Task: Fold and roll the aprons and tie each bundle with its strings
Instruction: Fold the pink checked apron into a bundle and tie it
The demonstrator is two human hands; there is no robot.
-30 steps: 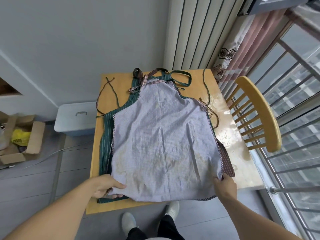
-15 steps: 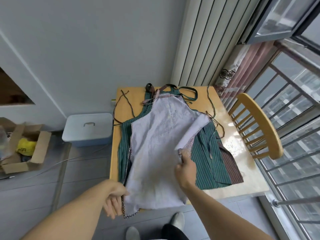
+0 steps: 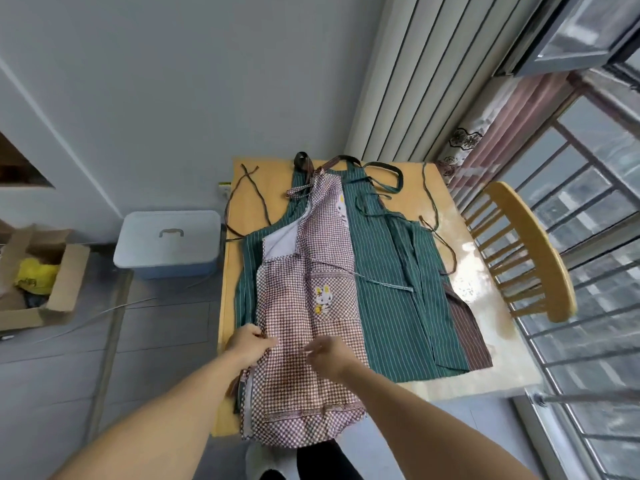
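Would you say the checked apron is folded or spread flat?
Folded: the checked apron lies doubled lengthwise, its pale lining showing at one edge.

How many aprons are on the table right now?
3 visible: a brown checked apron folded lengthwise on top under both hands, a green striped apron spread beneath it, and a brown striped apron showing at the right edge. More could be hidden underneath.

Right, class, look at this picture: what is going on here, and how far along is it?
A person stands at a wooden table folding aprons. The checked apron, with a rabbit print, lies folded in half lengthwise on top of a green striped apron. The left hand grips its left edge; the right hand rests on the cloth, whether gripping is unclear. Nothing is rolled or tied yet; the strings lie loose.
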